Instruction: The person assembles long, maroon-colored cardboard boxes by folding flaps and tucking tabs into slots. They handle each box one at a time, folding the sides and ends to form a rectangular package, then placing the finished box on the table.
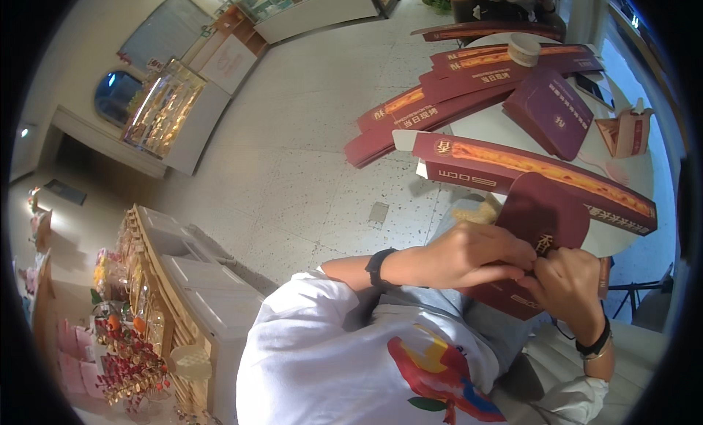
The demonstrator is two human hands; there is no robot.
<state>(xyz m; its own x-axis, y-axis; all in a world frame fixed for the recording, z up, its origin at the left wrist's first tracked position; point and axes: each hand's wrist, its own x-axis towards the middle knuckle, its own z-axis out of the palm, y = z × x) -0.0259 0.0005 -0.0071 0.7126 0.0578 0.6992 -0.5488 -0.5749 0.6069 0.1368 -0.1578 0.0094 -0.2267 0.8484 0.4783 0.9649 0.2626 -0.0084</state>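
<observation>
Maroon box [545, 227], part-folded, is held over the lap just below the desk [483, 121] edge. Left hand [476, 253] fingers pinch its flap; right hand [567, 282] fingers clench the same seam. Judged risk: uneven pressure could crease or tear the flap, or the box could slip to the floor. Contents cannot be seen. Beyond the box, on the desk: long flat cartons [542, 172], a closed box [549, 110], a tape roll [523, 50], all shut or unfolded.
</observation>
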